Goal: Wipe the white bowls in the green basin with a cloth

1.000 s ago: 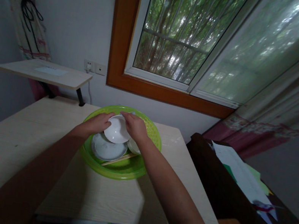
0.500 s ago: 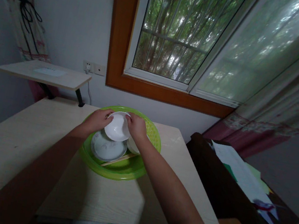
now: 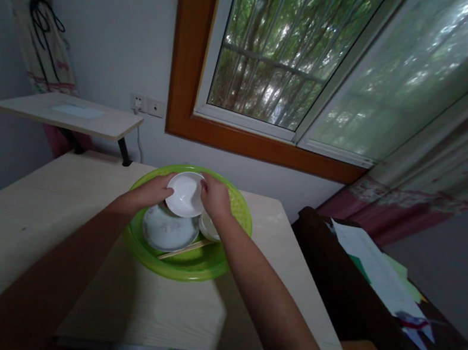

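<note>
A small white bowl is held tilted over a green plastic basin on the pale wooden table. My left hand grips its left rim. My right hand grips its right rim, fingers curled on the edge. In the basin below lie a white plate, another white bowl under my right wrist, and a pair of chopsticks.
A small side shelf with a paper stands at the back left, a wall socket beside it. A dark cabinet with papers sits to the right. A window and curtains are behind.
Both hands have turned and raised the white bowl slightly; my fingers shifted round its rim. The basin and other dishes have not moved.
</note>
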